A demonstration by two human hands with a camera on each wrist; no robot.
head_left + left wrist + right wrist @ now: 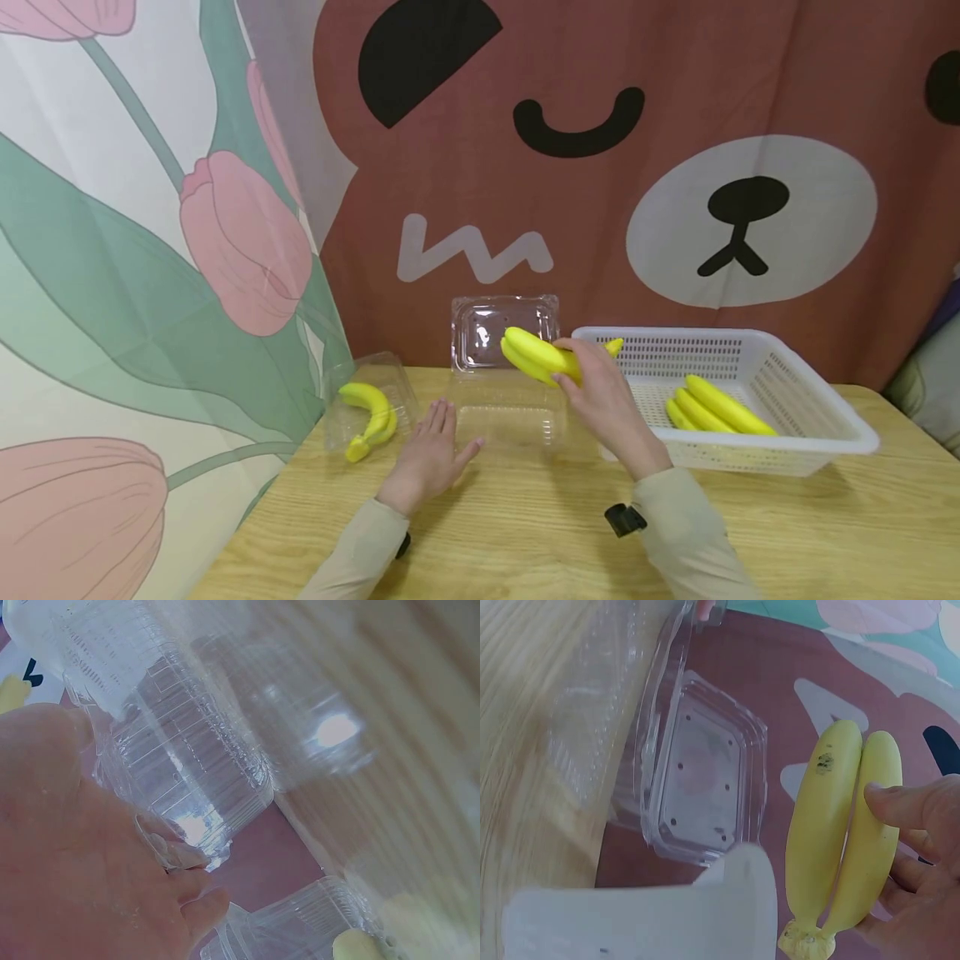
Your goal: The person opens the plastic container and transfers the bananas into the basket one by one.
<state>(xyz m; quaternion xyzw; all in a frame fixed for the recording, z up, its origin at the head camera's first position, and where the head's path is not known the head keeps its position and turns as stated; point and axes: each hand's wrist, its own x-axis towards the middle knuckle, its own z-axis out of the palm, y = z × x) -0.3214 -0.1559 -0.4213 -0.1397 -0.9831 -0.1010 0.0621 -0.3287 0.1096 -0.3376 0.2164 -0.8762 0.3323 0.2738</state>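
My right hand (603,400) grips a bunch of two yellow bananas (536,354), thumb on one side and fingers on the other. The bunch hangs above a clear plastic clamshell box (510,425), whose lid (705,776) stands raised at the back. In the right wrist view the bananas (821,825) show their joined stem low and dark marks on one tip. At the box's left side rests my left hand (427,462), fingers straight and thumb spread apart. The left wrist view shows its fingertips right at the clear plastic rim.
Another clear box (405,383) stands at the left with a banana bunch (382,412) in it. To the right, a white slotted basket (825,433) contains several bananas (720,404). A printed curtain (585,225) hangs behind the wooden table (525,533).
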